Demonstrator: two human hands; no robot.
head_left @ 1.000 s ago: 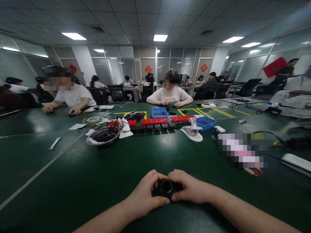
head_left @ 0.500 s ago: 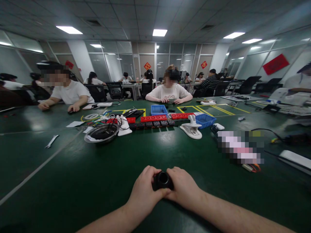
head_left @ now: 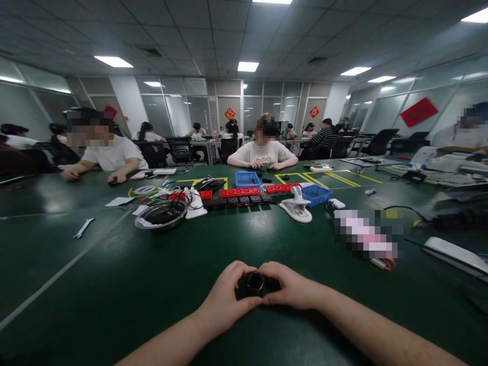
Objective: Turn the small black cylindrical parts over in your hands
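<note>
A small black object with a round ring-like opening [head_left: 255, 281] is at the near middle of the green table [head_left: 183, 274]. My left hand [head_left: 227, 295] grips its left side, with the thumb along the near edge. On the right side, my right hand [head_left: 287, 287] curls its fingers and thumb around the same object. The two thumbs meet in front of it, and the fingertips come close together behind it. The lower part of the object is hidden by my hands.
Beyond my hands are a metal bowl [head_left: 161, 214], a white clamp [head_left: 296, 206], red socket strips [head_left: 239, 192] and blue trays [head_left: 247, 179]. A wrench [head_left: 83, 229] lies left. A blurred pink item [head_left: 364, 234] and a white bar [head_left: 455, 254] lie right. People sit across the table.
The camera view has tilted up and shifted slightly. My right hand's fingers have spread a little away from the black object's ring, with a wider gap beside it. Both hands stay around it.
</note>
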